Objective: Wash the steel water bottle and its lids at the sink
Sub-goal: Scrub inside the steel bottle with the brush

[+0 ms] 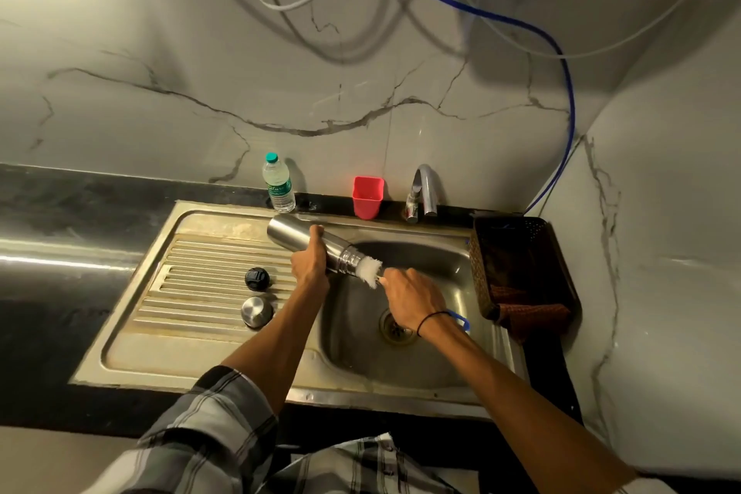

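Head view, looking down at a steel sink [421, 369] set in a dark bench [48, 213]. The steel water bottle [296, 233] lies nearly level over the basin's left edge, base toward the wall and threaded mouth toward the right; the left hand [309, 267] forms the grip around its mid-body, fingers curled over the top. Just right of that grip, the right hand [413, 299] pinches the handle of a white bottle brush [369, 271], whose bristle head sits at the bottle's mouth, seemingly about to go in or part way in. Left of and below the left grip, on the ribbed draining board, rest the two lids, apart from each other: a black lid [257, 278] and, nearer the viewer, a steel cap [257, 311]. Beyond the grips, along the wall, stand a tap [426, 188], a red cup [368, 196] and a clear plastic bottle [278, 188]; a dark basket [517, 261] sits right of the basin. Judged from its look, the bottle is rigid, moderately light when empty, and slippery once wet and soapy; the smooth body gives the steadiest hold, taken mid-length as here, with the threaded neck left free for the brush.
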